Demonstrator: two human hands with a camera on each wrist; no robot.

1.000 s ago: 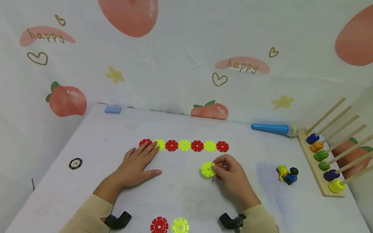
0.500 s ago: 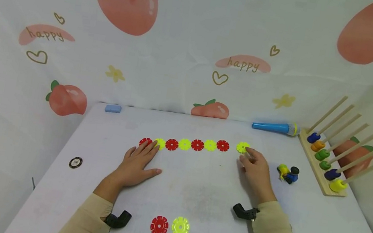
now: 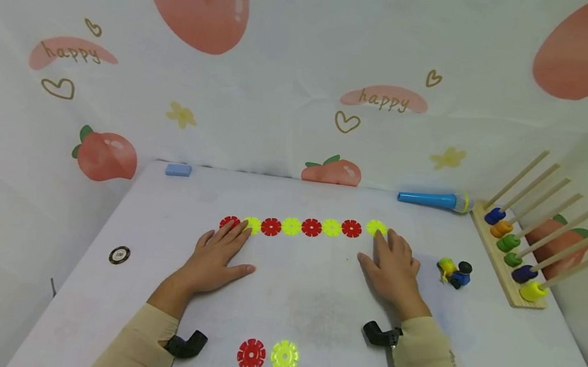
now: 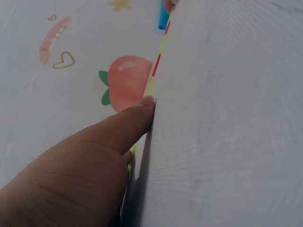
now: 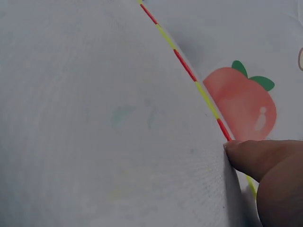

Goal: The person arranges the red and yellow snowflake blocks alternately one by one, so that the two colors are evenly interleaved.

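A row of flat, notched plastic discs, red and yellow in turn, runs across the table. My left hand (image 3: 216, 263) lies with spread fingers at the row's left end, fingertips over a red disc (image 3: 229, 223) and a yellow disc (image 3: 251, 225). At the right end, fingertips of my right hand (image 3: 394, 272) touch the last yellow disc (image 3: 376, 227), just beside a red disc (image 3: 351, 228). Both wrist views see the row edge-on, with the left thumb (image 4: 128, 125) and right thumb (image 5: 255, 156) in front of part of it.
Nearer the front lie a loose red disc (image 3: 251, 355) and yellow disc (image 3: 284, 357). A black round chip (image 3: 119, 255) and a blue block (image 3: 178, 170) are at left. A blue toy microphone (image 3: 432, 199), a small figure (image 3: 454, 273) and a wooden peg rack (image 3: 509, 259) stand right.
My right hand has carried the yellow disc from in front of the row to its right end, then slid it left toward the red disc and loosened its fingers. The left hand stays put.
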